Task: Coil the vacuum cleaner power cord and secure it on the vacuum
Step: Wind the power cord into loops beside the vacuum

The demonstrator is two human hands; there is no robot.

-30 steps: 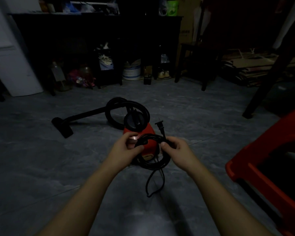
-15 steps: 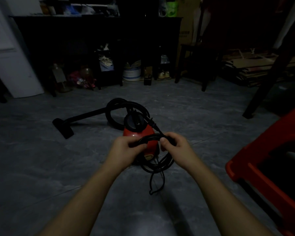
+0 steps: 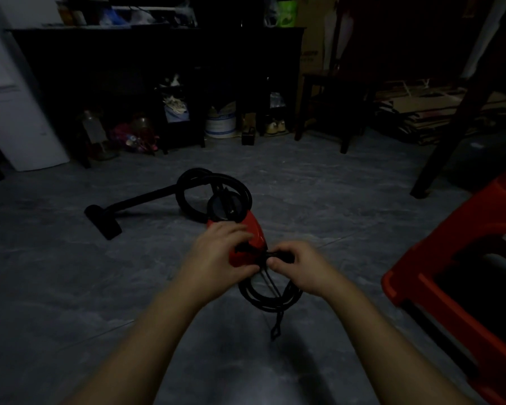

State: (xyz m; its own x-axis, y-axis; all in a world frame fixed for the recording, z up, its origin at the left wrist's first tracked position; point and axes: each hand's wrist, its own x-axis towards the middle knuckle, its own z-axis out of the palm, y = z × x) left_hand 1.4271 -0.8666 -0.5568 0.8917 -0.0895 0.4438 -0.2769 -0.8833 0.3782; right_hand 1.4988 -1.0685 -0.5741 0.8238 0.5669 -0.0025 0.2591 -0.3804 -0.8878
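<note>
- The power cord [image 3: 268, 302] is gathered into a small round coil that hangs just below the two hands. One slack loop trails from it down toward the grey floor [image 3: 100, 287].
- A red plastic stool [image 3: 398, 283] stands near on the right, apart from the work.
- The right hand [image 3: 301, 270] pinches a short taut stretch of the cord between thumb and curled fingers at the top of the coil.
- The left hand [image 3: 216, 258] faces it, its fingers curled over and its thumb under the same stretch, so it grips the cord too. The plug is not visible; it may be hidden inside one of the hands.
- Just beyond the hands sits the red vacuum [image 3: 253, 232], partly covered by the left hand. The coil hangs in front of it and is not yet fastened to it.
- The coiling looks finished, and the step in hand seems to be binding the bundle with its free end.
- Next, the wrap needs cinching without the turns springing apart. The bundle then has to be seated on the vacuum body, and where it hooks cannot be seen in this dim light.
- Further back, the black hose [image 3: 178, 194] loops behind the body and runs left to the floor nozzle [image 3: 104, 222].
</note>
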